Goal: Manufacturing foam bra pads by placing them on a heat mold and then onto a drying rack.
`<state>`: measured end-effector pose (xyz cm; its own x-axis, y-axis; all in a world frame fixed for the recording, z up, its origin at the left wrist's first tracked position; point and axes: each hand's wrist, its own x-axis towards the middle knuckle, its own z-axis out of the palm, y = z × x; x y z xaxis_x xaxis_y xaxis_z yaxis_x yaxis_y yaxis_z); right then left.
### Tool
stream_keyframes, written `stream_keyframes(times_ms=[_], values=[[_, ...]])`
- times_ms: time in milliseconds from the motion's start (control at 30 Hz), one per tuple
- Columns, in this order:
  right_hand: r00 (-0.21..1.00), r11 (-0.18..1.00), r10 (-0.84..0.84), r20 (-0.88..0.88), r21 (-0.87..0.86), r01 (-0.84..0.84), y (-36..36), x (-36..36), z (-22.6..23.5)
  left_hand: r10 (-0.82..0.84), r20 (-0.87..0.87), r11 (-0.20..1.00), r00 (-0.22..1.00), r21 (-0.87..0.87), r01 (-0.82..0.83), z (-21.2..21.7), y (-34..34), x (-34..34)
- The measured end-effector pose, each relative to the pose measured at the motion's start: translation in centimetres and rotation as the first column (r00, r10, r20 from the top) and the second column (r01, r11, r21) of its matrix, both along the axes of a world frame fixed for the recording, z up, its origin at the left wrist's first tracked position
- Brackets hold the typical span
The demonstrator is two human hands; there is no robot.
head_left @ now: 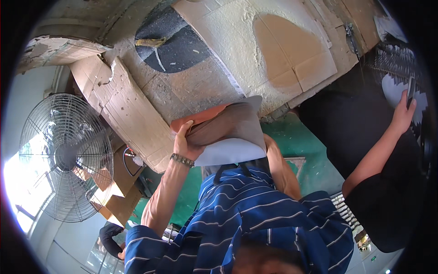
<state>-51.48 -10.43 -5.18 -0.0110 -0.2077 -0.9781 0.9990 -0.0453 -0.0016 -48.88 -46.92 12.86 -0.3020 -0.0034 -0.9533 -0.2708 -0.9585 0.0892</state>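
Observation:
My left hand (185, 144) is closed around the left edge of a bent, layered bundle of flexible sheets (228, 125), thumb on top. The bundle shows a reddish-orange layer (200, 116), a dark grey-brown face and a pale bluish-white face (228, 150). It is held just in front of my body, at the near edge of the work table. My right hand (270, 145) grips the bundle's right edge, its fingers passing out of sight behind it. I cannot tell what the sheets are made of.
Cardboard (214, 13) crusted with pale residue covers the table, beside a dark round patch (171, 45) with scraps on it. A cardboard strip (123, 109) edges the left, near a caged fan (66, 157). To the right, a person in black (383, 160) holds a phone-like object (411, 89).

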Motion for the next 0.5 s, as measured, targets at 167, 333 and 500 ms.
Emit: stream_keyframes(times_ms=[167, 333, 500], values=[[0.731, 0.758, 0.599, -0.327, 0.526, -0.386, 1.0, -2.9, 4.1, -0.019, 0.022, 1.000, 1.000, 0.002, 0.019, -1.6, 0.0, -0.9], [-0.565, 0.635, 0.513, -0.646, 0.729, -0.256, -13.3, -9.2, 17.3, 0.058, 0.048, 0.998, 0.997, 0.004, -0.058, -4.4, -0.3, 0.1], [-0.785, 0.341, 0.318, -0.532, 0.837, -0.429, -20.7, -10.2, 17.8, 0.033, -0.024, 0.999, 0.999, -0.006, -0.033, -2.7, 0.4, -0.6]])
